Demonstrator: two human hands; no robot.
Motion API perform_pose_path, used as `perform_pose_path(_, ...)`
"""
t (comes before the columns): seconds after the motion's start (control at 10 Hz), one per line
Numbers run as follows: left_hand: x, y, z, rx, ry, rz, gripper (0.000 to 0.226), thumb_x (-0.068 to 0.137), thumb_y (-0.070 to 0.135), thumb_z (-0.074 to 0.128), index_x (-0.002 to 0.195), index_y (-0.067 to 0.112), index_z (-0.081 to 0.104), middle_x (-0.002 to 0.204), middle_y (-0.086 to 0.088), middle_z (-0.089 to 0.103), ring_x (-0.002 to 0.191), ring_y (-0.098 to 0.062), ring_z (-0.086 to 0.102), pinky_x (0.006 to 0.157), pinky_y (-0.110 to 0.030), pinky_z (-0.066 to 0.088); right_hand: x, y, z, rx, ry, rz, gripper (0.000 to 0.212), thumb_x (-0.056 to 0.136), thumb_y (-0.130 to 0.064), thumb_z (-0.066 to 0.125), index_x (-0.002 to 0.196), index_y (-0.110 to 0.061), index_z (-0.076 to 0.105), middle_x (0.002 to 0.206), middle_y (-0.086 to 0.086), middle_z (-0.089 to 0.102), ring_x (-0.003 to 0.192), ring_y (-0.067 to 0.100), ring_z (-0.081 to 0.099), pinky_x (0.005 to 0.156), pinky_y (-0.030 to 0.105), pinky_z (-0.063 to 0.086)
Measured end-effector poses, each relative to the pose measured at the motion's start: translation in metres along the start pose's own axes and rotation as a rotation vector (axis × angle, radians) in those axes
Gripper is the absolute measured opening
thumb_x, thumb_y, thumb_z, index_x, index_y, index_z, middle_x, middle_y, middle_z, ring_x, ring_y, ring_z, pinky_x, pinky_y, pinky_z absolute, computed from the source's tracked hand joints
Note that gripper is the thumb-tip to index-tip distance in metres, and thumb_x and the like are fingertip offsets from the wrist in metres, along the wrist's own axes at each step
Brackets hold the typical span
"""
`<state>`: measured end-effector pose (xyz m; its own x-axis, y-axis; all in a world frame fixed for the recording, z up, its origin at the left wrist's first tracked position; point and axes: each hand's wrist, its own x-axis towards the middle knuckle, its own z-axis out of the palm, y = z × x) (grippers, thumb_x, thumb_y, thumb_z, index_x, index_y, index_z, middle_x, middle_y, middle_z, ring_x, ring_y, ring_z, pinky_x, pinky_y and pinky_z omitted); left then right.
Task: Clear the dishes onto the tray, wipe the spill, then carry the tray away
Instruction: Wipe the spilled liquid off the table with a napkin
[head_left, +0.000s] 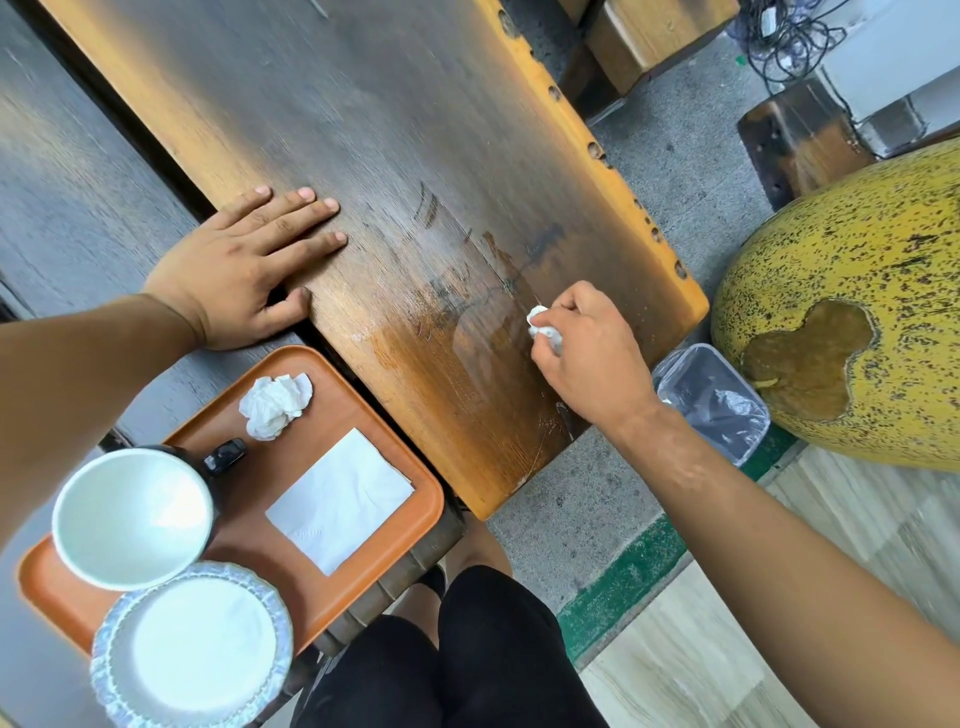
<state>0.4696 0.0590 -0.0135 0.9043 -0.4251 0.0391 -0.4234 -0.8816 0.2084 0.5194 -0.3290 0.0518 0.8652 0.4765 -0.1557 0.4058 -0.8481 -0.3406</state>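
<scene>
Right hand (587, 353) grips a wadded tissue (543, 325) on the wet smear (467, 306) near the table (363, 104) edge. Left hand (244, 260) lies flat, fingers straight, on the wood. Tray (363, 415) beside it carries mug (135, 514), plate (192, 644), napkin (340, 499), crumpled tissue (275, 397).

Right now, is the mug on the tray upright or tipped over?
Upright. The mug stands on the orange tray with its white inside facing up, and it looks empty.

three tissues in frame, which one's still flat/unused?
The square napkin on the tray. The tissue beside it is crumpled; the wad in the right hand is balled.
</scene>
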Motion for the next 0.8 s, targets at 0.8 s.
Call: perform_pose_path(0.8,0.0,0.002,-0.001,-0.009,0.017,-0.003,0.068,0.095,0.042,0.039,0.157,0.013,0.042,0.169,-0.012,0.03,0.155,-0.035,0.031,0.124,-0.06,0.024,-0.043,0.015,-0.032,0.263,0.056,0.235,0.018,0.09,-0.009,0.063,0.101,-0.016,0.076,0.102,-0.002,0.063,0.079,0.007,0.059,0.081,0.019,0.051)
